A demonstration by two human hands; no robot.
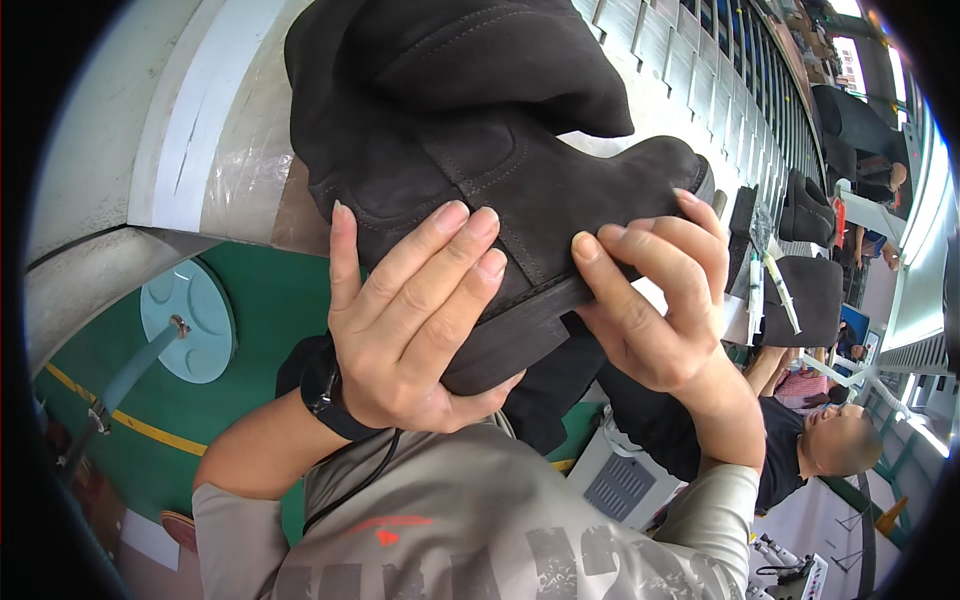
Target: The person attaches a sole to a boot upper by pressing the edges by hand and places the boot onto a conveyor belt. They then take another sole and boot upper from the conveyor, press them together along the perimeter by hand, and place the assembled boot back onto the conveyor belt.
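Note:
A dark brown suede boot [590, 190] lies on its side in front of me, its soft shaft folded over at the top. My left hand [410, 330] grips the heel end, with fingers spread over the suede and the thumb under the dark heel [515, 350]. At the edge of the sole, toward the toe, my right hand [660, 310] holds the boot with bent fingers. Its index fingertip presses on the upper just above the sole, and its thumb sits below. Part of the sole is hidden behind my right hand.
A slatted metal conveyor [700, 90] runs away at the upper right. Beside it are another dark shoe [806, 212] and slim syringe-like tools [780, 290]. A co-worker in black [785, 450] is close on my right. A round light-blue stool [205, 335] stands at the left.

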